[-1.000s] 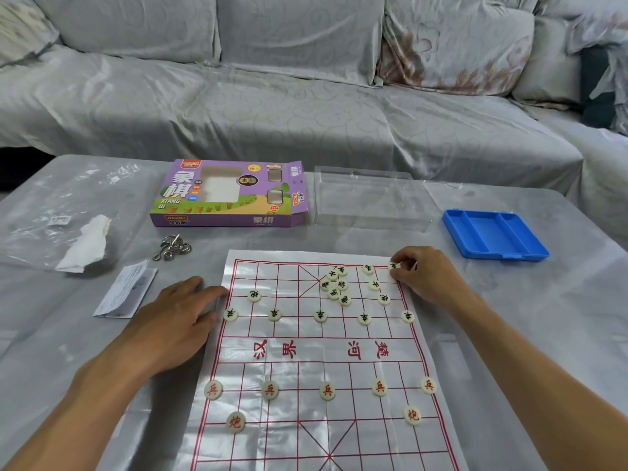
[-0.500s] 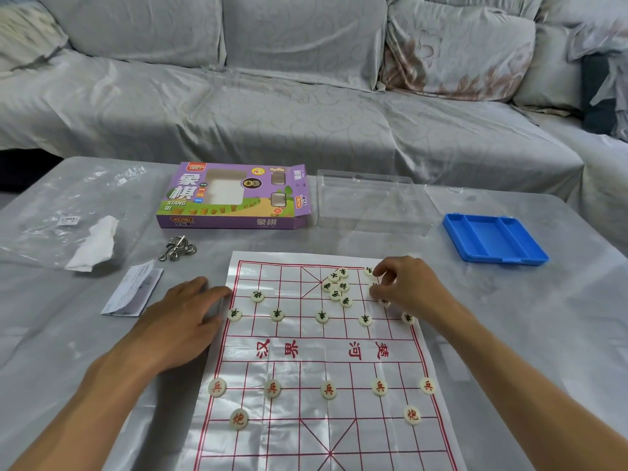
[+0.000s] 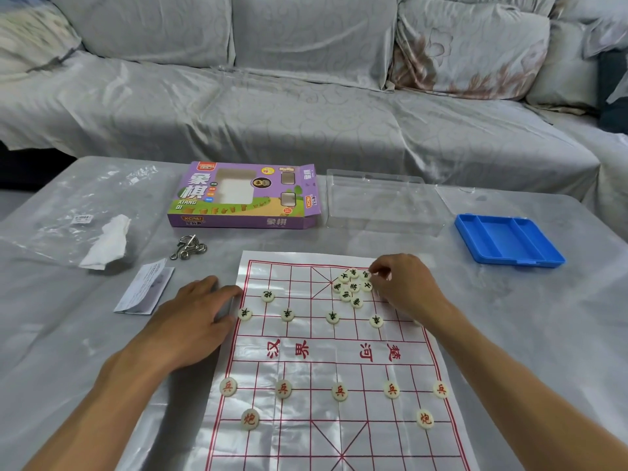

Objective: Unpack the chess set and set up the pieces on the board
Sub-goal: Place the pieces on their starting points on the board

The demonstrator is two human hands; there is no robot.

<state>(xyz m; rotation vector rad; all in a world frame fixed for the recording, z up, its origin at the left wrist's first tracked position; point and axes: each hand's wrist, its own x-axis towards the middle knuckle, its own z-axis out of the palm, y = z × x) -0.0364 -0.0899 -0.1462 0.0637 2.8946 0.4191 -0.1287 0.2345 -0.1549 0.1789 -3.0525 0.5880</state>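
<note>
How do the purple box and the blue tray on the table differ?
The purple box is cardboard printed with pictures and words, with cut-out windows; the blue tray is plain plastic in one colour. The box lies closed on its broad side, left of the clear case; the tray lies open upward, split into compartments, right of it. Both lie beyond the board.
</note>
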